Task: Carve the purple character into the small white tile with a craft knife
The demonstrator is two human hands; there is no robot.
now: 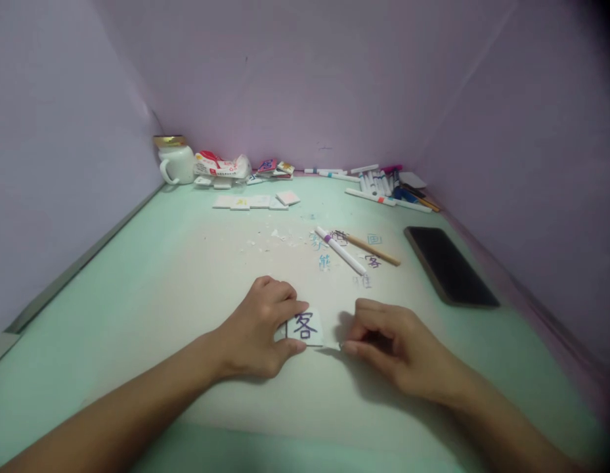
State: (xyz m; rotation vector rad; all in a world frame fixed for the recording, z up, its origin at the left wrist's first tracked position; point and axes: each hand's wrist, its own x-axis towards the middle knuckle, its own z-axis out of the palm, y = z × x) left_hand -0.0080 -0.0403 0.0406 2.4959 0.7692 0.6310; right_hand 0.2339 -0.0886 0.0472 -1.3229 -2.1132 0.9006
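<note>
A small white tile (312, 335) with a purple Chinese character lies on the table in front of me. My left hand (265, 325) grips it from the left, thumb at its near edge and fingers at its far edge. A thin pale strip (332, 345) extends from the tile's right side; its exact kind is unclear. My right hand (393, 345) is closed in a pinch at the strip's outer end. Beyond the hands lie a white marker (341, 251) with a purple band and a thin tan stick (373, 249) with a dark tip.
A black phone (450, 266) lies at the right. At the back are a white mug (176, 165), a wipes pack (220, 165), white tiles (250, 202) and several markers (376, 182). White scraps (278, 233) and written characters (324, 262) mark the tabletop. Walls enclose three sides.
</note>
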